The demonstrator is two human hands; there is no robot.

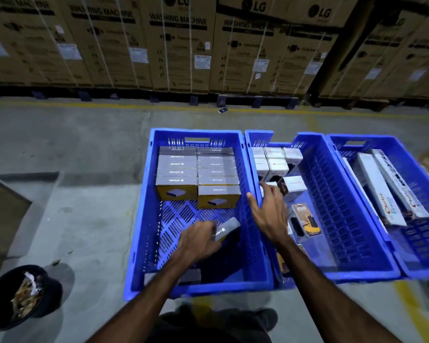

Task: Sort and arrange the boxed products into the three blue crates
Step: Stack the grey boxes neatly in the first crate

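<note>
Three blue crates stand side by side on the floor. The left crate (144,219) holds two rows of grey-and-yellow boxes (198,174) at its far end. My left hand (198,240) is inside this crate, shut on one more grey-and-yellow box (228,227), tilted above the crate floor. My right hand (270,211) hovers open over the wall between the left and middle crates. The middle crate (332,219) holds small white boxes (275,162) at the far end and a 65W charger box (306,220) near my right hand. The right crate (421,243) holds long white boxes (382,186).
A wall of large brown washing-machine cartons (183,45) on pallets stands behind a yellow floor line. A black bin (22,295) with scraps sits at the lower left. Bare concrete floor lies left of the crates. My feet are just below the left crate.
</note>
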